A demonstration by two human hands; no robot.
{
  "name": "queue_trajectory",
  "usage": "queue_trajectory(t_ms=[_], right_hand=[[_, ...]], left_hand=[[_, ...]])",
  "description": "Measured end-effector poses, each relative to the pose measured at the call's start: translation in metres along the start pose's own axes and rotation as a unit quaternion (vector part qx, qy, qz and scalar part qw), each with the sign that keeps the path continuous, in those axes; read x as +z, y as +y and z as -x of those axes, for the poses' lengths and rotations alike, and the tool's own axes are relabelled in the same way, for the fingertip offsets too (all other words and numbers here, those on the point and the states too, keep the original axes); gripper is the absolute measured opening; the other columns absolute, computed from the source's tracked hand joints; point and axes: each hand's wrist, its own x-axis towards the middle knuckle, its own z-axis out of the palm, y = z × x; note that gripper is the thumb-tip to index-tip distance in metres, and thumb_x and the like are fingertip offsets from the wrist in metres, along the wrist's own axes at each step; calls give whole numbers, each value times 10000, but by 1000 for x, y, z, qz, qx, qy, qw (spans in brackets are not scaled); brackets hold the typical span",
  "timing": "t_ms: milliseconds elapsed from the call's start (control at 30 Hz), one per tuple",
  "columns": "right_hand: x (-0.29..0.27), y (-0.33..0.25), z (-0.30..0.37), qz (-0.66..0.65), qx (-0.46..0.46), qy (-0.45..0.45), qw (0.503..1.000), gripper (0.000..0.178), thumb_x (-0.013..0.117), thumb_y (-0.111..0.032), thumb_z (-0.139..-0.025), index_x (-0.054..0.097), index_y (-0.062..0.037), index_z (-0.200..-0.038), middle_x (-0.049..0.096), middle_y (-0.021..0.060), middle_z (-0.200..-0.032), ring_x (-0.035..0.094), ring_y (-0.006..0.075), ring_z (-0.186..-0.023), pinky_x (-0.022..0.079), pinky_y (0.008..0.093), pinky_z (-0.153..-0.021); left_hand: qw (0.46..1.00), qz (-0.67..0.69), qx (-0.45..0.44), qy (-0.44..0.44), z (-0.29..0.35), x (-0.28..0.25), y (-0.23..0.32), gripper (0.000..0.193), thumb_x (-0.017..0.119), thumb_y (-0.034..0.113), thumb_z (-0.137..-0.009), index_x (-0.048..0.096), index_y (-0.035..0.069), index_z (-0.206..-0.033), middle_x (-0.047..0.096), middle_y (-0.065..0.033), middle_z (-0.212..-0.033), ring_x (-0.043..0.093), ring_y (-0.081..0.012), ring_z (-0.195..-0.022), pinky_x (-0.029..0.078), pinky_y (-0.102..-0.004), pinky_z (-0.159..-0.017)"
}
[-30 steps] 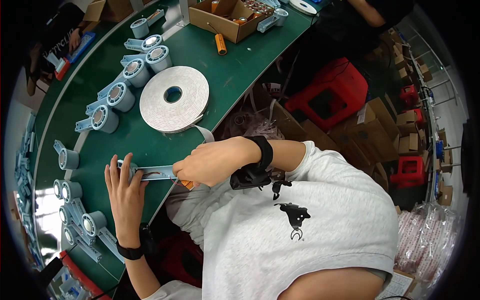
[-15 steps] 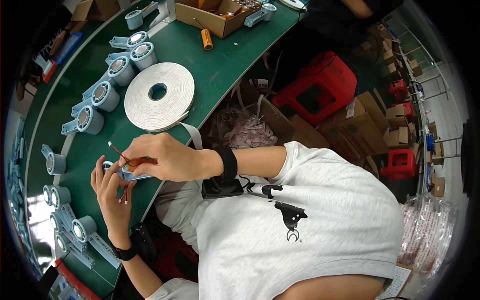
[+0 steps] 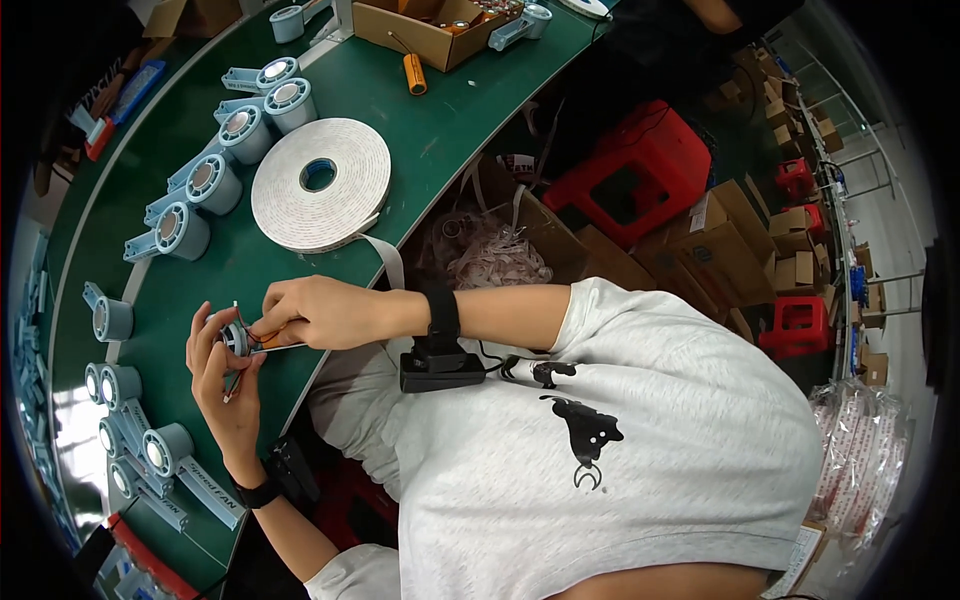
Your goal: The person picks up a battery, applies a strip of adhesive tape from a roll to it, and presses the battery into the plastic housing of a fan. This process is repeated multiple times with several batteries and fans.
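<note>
Though less visible before, fan head point(image 3: 235, 340) now plainer between hands point(image 3: 226, 402).

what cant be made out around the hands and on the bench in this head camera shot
- Head view: most of the light-blue fan in the left hand, covered by fingers.
- Head view: whether the right hand grips or only presses the orange battery; that hand hides it.
- Head view: where the thin wires lead; too small.
- Head view: the cardboard box's far side; the top edge cuts it off.
</note>
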Motion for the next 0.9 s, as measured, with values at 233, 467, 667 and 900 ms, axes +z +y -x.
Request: queue_trajectory(t_ms=[233, 467, 667, 900], right_hand=[[-1, -7, -19, 113, 123, -20, 986, 290, 599, -111, -689, 524, 38, -927, 582, 169, -829, 583, 326, -766, 457, 377, -647], [13, 13, -42, 130, 123, -97, 979, 287, 605, -164, -627, 563, 70, -788, 598, 201, -729, 598, 313, -659, 455, 366, -535], [18, 24, -37, 76, 132, -116, 981, 247, 551, -172, -629, 592, 71, -635, 581, 196, -613, 567, 296, -557, 441, 387, -492], [-20, 20, -33, 25, 52, -247, 967, 326, 575, -116, -698, 575, 44, -981, 611, 193, -859, 586, 286, -807, 448, 346, -696]], left_hand=[[993, 93, -67, -5, 0, -4, -7, 261, 652, -20, -676, 512, 13, -894, 456, -106, -1250, 398, -306, -1199, 334, -374, -957], [996, 24, -70, -52, -10, -9, 3, 610, 603, 11, -731, 375, 59, -1295, 379, -119, -1322, 364, -271, -1223, 312, -332, -975], [991, -56, -81, -96, -5, -10, -3, 556, 604, -3, -725, 417, 38, -1246, 411, -117, -1274, 407, -255, -1173, 330, -317, -947], [991, -93, -85, -39, 14, -5, -3, 527, 609, 14, -741, 433, 27, -1238, 458, -95, -1208, 472, -215, -1049, 382, -288, -829]])
